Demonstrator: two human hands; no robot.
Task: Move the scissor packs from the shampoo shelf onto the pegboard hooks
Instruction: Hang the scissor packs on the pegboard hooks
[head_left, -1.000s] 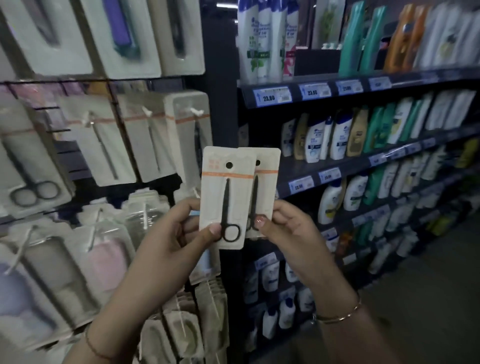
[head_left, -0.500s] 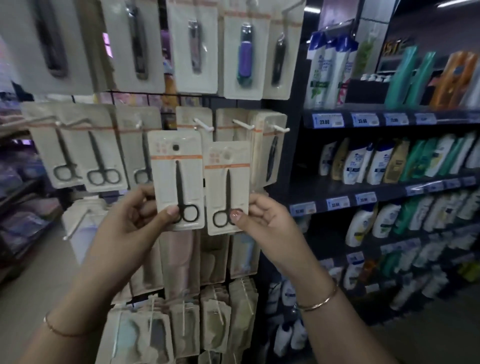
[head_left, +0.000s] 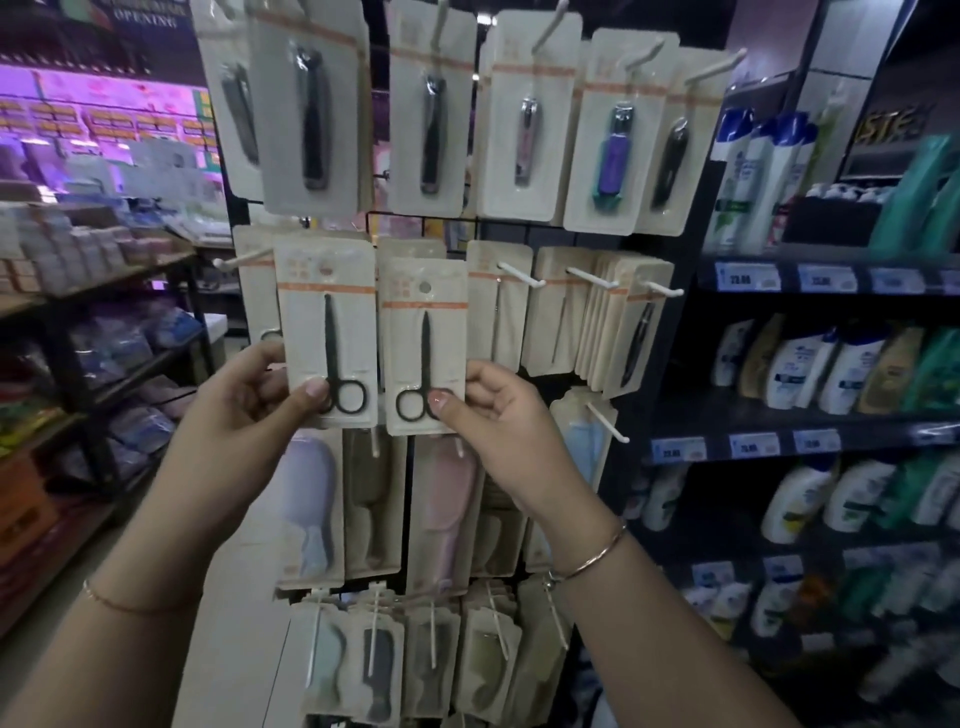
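Before the pegboard rack, both beige card scissor packs had come up level with the white hooks (head_left: 522, 275). Left hand (head_left: 249, 410) pinched the left pack (head_left: 326, 332), right hand (head_left: 498, 421) the right pack (head_left: 425, 343); neither hung yet, so hooking seemed next.

Pegboard rack (head_left: 524, 234) stands centre. Two scissor packs are held side by side before its middle row: left pack (head_left: 327, 332) in the left hand (head_left: 244, 410), right pack (head_left: 425, 345) in the right hand (head_left: 498, 431). Clipper packs (head_left: 524, 119) hang above them, comb packs (head_left: 374, 660) below. Shampoo shelf (head_left: 831, 275) stands right of the rack.
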